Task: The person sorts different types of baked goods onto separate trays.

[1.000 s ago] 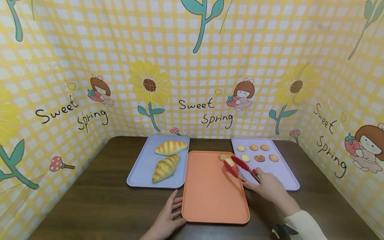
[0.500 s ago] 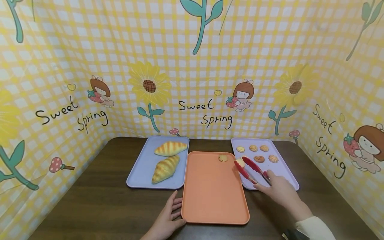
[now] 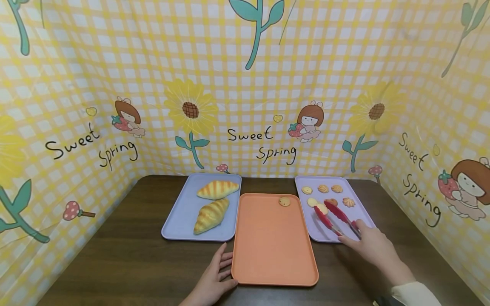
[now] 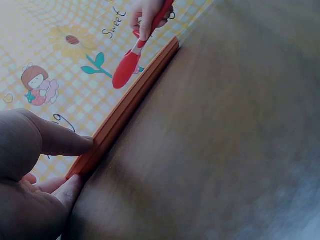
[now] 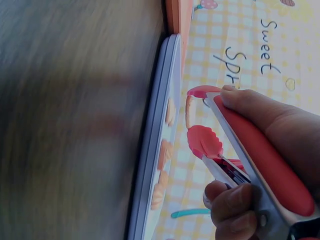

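Gripping the red tongs [image 3: 337, 216], the right hand [image 3: 369, 244] curls thumb and fingers round the handles; the tong tips pinch a pale cookie [image 3: 321, 208] over the right lilac tray [image 3: 344, 231].

- Change, tongs and cookie: a second ago the tips held the cookie over the far right corner of the orange tray [image 3: 273, 255]; half a second ago they were at the seam between the two trays; now they are inside the lilac tray, just beside the cookies lying there. Whether the held cookie touches the tray surface cannot be told.
- Change, right hand: shifted rightward with the tongs, now past the lilac tray's near edge, above the desk [image 3: 115, 263].
- Left hand [image 3: 214, 278]: fingers straight and relaxed, thumb and fingertips resting against the near left corner of the orange tray; position unchanged. The left wrist view shows the thumb [image 4: 60, 140] pressed to the tray rim.
- Orange tray: one round cookie [image 3: 284, 201] near its far right corner, unmoved.
- Right lilac tray: five further cookies in two rows at the far end.
- Left lilac tray [image 3: 180, 221]: two striped croissants [image 3: 214, 202], one behind the other, unchanged.
- Surround: yellow checked backdrop [image 3: 245, 85] with sunflowers and "Sweet Spring" lettering.
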The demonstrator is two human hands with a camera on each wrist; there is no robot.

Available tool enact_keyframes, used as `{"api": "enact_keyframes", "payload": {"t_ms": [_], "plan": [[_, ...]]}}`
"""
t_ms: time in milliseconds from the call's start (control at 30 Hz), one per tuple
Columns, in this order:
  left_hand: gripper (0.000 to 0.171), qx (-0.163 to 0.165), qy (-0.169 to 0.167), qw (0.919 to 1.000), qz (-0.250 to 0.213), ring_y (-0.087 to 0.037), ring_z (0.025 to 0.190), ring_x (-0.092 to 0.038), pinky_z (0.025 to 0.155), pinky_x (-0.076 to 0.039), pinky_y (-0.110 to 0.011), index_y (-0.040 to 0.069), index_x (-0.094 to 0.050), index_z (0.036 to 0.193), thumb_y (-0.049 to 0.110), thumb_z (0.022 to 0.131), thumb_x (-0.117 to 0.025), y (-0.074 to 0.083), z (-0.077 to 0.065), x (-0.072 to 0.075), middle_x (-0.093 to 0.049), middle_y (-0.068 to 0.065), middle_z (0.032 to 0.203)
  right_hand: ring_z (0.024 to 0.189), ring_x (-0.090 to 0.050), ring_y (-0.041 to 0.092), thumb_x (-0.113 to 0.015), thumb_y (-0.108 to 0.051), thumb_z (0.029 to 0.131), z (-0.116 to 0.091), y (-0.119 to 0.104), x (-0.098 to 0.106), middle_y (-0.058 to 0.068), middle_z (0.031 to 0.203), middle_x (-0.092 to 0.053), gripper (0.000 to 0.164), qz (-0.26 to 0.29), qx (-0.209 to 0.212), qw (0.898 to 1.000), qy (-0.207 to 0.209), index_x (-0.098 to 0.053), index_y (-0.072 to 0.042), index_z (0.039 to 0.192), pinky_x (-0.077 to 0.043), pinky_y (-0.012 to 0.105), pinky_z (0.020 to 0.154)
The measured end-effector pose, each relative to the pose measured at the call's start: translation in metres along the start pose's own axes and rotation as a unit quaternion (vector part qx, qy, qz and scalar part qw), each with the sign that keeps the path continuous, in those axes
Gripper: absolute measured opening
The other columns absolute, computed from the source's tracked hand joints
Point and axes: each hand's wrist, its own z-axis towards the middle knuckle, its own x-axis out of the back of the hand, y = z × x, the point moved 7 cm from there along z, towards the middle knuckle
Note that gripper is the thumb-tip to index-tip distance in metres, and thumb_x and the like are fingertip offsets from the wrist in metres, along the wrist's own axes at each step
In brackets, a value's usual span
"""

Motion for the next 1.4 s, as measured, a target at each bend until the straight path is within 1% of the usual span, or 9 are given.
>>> {"api": "enact_keyframes", "payload": {"t_ms": [233,367,500,633,800,933,1167,1267,1400], "plan": [[0.095,-0.010,-0.003,0.9999,-0.002,-0.053,0.132,-0.035,0.105,-0.044,-0.051,-0.015,-0.001,0.150,-0.011,0.085,-0.069,0.001,0.000,0.000,-0.032,-0.040,0.143,0.079,-0.064,0.046,-0.071,-0.059,0.084,-0.003,0.021,0.003,0.040,0.098,-0.060,0.083,0.002,-0.033,0.999,-0.020,-0.049,0.012,0.121,-0.053,0.059,0.060],[0.095,-0.002,-0.005,1.0000,-0.004,-0.053,0.132,-0.035,0.105,-0.044,-0.052,-0.015,0.000,0.151,-0.010,0.085,-0.069,0.000,0.000,0.000,-0.031,-0.039,0.143,0.079,-0.063,0.045,-0.069,-0.061,0.084,-0.005,0.034,0.004,0.041,0.101,-0.059,0.086,0.004,-0.045,0.999,-0.027,-0.048,0.014,0.122,-0.053,0.057,0.059],[0.095,-0.003,-0.006,1.0000,-0.003,-0.053,0.132,-0.035,0.104,-0.044,-0.052,-0.015,0.000,0.151,-0.010,0.085,-0.069,0.000,0.001,0.001,-0.031,-0.040,0.143,0.077,-0.063,0.043,-0.068,-0.062,0.084,-0.005,0.045,0.008,0.040,0.101,-0.059,0.084,0.004,-0.058,0.998,-0.031,-0.048,0.012,0.119,-0.052,0.054,0.058],[0.095,-0.008,-0.003,1.0000,-0.002,-0.053,0.132,-0.035,0.104,-0.045,-0.051,-0.015,-0.001,0.150,-0.010,0.085,-0.069,0.000,0.001,0.002,-0.031,-0.040,0.143,0.077,-0.062,0.044,-0.066,-0.064,0.085,-0.006,0.056,0.009,0.040,0.101,-0.058,0.085,0.001,-0.061,0.998,-0.034,-0.048,0.011,0.118,-0.052,0.055,0.057],[0.095,-0.006,-0.001,1.0000,-0.002,-0.053,0.132,-0.035,0.104,-0.045,-0.051,-0.015,-0.001,0.150,-0.010,0.085,-0.070,-0.003,0.002,0.001,-0.032,-0.040,0.142,0.077,-0.062,0.044,-0.067,-0.064,0.085,-0.008,0.067,0.011,0.040,0.101,-0.059,0.085,-0.003,-0.065,0.997,-0.040,-0.048,0.011,0.118,-0.051,0.056,0.058],[0.095,-0.006,-0.002,1.0000,-0.002,-0.053,0.132,-0.035,0.104,-0.045,-0.052,-0.016,-0.001,0.150,-0.010,0.085,-0.069,-0.004,0.001,0.001,-0.032,-0.041,0.142,0.077,-0.063,0.042,-0.067,-0.063,0.084,-0.009,0.070,0.013,0.039,0.101,-0.059,0.084,-0.001,-0.065,0.997,-0.042,-0.048,0.012,0.118,-0.052,0.056,0.058],[0.095,-0.010,0.003,0.9999,-0.002,-0.053,0.132,-0.036,0.104,-0.044,-0.053,-0.014,-0.002,0.151,-0.011,0.084,-0.070,-0.003,0.002,0.001,-0.033,-0.040,0.142,0.072,-0.060,0.036,-0.067,-0.066,0.083,-0.006,0.070,0.013,0.038,0.097,-0.059,0.090,-0.004,-0.072,0.996,-0.052,-0.047,0.015,0.117,-0.051,0.053,0.056],[0.095,-0.011,0.004,0.9999,-0.001,-0.053,0.131,-0.036,0.104,-0.045,-0.053,-0.015,-0.002,0.151,-0.012,0.083,-0.070,-0.003,0.002,0.001,-0.033,-0.041,0.142,0.074,-0.062,0.039,-0.067,-0.066,0.083,-0.006,0.068,0.015,0.038,0.098,-0.059,0.088,-0.004,-0.070,0.996,-0.048,-0.047,0.013,0.117,-0.051,0.053,0.056],[0.095,-0.007,0.003,1.0000,-0.002,-0.053,0.131,-0.036,0.104,-0.045,-0.053,-0.016,-0.002,0.150,-0.012,0.083,-0.069,-0.003,0.001,0.000,-0.033,-0.041,0.142,0.078,-0.062,0.048,-0.067,-0.065,0.084,-0.007,0.062,0.016,0.039,0.100,-0.059,0.085,-0.004,-0.064,0.997,-0.038,-0.048,0.011,0.117,-0.050,0.055,0.056]]}}
